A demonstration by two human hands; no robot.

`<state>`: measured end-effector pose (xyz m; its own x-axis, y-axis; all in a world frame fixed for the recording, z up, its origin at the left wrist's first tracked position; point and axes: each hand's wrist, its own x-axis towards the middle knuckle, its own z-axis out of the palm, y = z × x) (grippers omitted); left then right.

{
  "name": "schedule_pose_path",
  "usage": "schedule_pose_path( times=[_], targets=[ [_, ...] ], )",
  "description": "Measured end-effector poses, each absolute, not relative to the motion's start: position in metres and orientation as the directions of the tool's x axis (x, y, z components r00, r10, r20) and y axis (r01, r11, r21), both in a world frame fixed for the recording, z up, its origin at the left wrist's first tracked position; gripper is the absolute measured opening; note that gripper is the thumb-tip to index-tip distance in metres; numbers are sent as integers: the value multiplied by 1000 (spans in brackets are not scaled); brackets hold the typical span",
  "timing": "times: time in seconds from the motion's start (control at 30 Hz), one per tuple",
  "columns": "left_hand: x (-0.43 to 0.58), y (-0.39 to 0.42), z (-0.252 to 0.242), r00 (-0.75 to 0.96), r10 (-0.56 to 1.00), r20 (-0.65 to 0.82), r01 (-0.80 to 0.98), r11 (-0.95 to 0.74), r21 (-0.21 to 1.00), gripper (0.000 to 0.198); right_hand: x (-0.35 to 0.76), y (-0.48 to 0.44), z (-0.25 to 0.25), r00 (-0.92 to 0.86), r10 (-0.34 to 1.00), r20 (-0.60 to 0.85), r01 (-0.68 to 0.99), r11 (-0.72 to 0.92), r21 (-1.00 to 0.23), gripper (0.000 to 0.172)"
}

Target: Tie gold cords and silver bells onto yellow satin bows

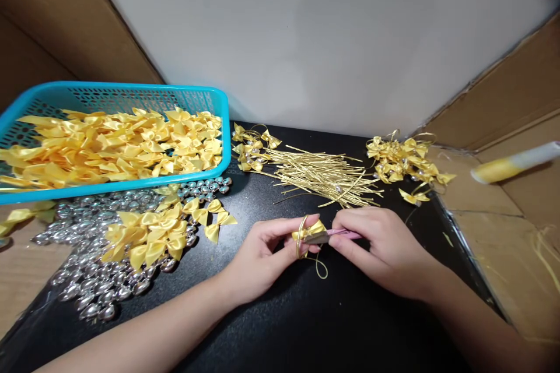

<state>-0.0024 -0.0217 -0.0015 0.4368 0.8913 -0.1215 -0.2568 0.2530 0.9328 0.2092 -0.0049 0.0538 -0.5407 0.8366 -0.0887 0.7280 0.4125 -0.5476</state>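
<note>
My left hand (262,253) pinches a small yellow satin bow (310,229) with a loop of gold cord hanging from it. Facing it, my right hand (378,247) is closed on a small pink-handled tool (335,236) whose metal tip meets the bow. Both hands hover just above the black table (280,326), near its middle.
A turquoise basket (223,128) full of yellow bows stands at the back left. Loose bows (153,233) lie on a heap of silver beads (87,285). Behind my hands lies a bundle of gold cords (319,172), with finished bows (402,163) at the right. Cardboard walls flank both sides.
</note>
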Motion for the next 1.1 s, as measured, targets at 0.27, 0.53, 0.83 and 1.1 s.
schedule_pose_path(
  times=[0.27, 0.53, 0.83, 1.1],
  targets=[
    [-5, -24, -3, 413, 904, -115, -163, 197, 967, 33, 211, -8, 59, -562, 823, -77, 707, 430, -561, 31],
    [-4, -22, -3, 417, 905, -86, -124, 151, 981, 43, 220, 0, 69, -532, 836, -131, 793, 438, -424, 32],
    [-4, -24, -2, 416, 904, -101, -85, 150, 985, 45, 219, -2, 69, -538, 834, -124, 791, 449, -416, 28],
    [-3, -23, 0, 426, 899, -103, -89, 155, 984, 40, 217, -1, 66, -556, 822, -126, 753, 434, -494, 27]
  ],
)
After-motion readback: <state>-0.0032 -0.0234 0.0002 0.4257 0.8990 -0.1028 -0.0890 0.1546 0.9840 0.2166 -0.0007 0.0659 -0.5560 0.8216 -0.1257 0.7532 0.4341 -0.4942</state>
